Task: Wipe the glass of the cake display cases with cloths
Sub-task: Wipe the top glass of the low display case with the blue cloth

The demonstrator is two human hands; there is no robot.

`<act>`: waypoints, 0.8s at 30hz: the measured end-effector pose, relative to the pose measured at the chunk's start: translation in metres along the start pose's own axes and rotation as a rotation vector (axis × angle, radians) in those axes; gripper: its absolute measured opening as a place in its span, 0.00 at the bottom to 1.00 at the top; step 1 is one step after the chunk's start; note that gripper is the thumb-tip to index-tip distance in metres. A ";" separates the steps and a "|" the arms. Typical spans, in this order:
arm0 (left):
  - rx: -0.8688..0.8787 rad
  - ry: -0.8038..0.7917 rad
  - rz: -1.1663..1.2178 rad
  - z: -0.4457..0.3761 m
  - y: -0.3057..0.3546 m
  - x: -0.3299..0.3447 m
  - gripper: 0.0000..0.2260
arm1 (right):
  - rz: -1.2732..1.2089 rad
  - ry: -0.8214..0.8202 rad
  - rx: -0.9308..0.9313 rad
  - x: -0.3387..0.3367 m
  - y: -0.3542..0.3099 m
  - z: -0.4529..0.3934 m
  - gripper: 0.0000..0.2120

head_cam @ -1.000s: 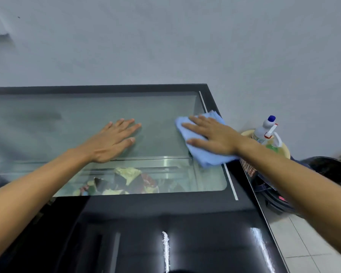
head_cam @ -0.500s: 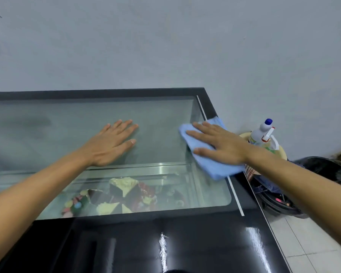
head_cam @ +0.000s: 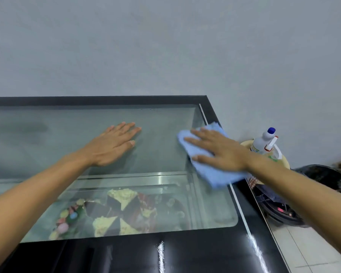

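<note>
Two hands (head_cam: 114, 146), one blue cloth (head_cam: 215, 174), one display case (head_cam: 215, 113), one spray bottle (head_cam: 264, 141).

Light blue cloth (head_cam: 209, 160); black frame (head_cam: 185, 253) round greenish glass (head_cam: 156, 154); white bottle (head_cam: 264, 141) with blue cap; grey wall (head_cam: 165, 46); yellow-and-dark cake slices (head_cam: 118, 211) seen below.
</note>
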State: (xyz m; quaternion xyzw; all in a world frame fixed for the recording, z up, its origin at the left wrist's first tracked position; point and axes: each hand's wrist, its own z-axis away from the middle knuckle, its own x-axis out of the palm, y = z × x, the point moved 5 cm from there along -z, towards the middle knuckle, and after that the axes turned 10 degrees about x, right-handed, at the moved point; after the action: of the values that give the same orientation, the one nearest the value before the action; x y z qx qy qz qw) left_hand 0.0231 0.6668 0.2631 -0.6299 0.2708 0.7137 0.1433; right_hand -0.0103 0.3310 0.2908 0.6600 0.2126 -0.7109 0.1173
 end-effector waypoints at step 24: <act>-0.057 0.057 0.053 -0.036 -0.030 -0.011 0.40 | 0.062 0.044 -0.074 0.020 -0.083 -0.073 0.36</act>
State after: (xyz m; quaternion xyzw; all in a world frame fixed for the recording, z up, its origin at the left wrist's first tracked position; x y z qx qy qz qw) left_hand 0.0708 0.6720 0.2659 -0.6462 0.2712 0.7065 0.0986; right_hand 0.0153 0.4397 0.2801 0.6771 0.2204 -0.6838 0.1589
